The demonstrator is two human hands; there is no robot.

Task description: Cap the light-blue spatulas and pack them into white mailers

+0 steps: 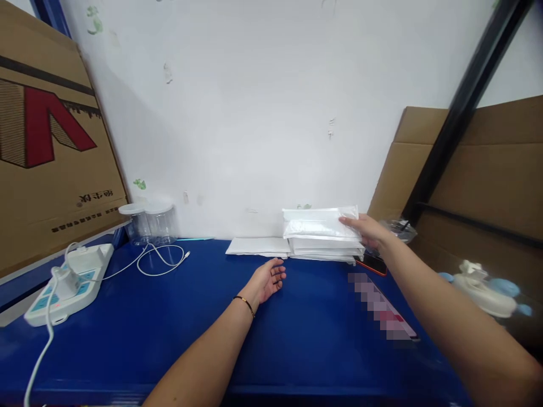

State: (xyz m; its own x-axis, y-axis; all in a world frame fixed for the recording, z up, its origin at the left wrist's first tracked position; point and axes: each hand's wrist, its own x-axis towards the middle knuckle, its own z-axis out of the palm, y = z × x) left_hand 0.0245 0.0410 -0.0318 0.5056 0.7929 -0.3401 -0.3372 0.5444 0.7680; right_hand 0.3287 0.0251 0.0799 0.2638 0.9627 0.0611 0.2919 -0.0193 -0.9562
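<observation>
A flat white plastic packet is pinched at its right end by my right hand, thumb on its face. It is at the top of a stack of similar white packets by the wall; whether it still rests on them I cannot tell. To the left lies a lower white packet, flat on the blue table. My left hand is near this lower packet's front edge, palm turned inward, fingers loosely curled and apart, with nothing in it. A dark bracelet circles the left wrist.
At left stand a white power strip with plugs, a looped white cable, two clear lidded jars and a large cardboard box. A phone with a red edge and a blurred-out flat object lie at right.
</observation>
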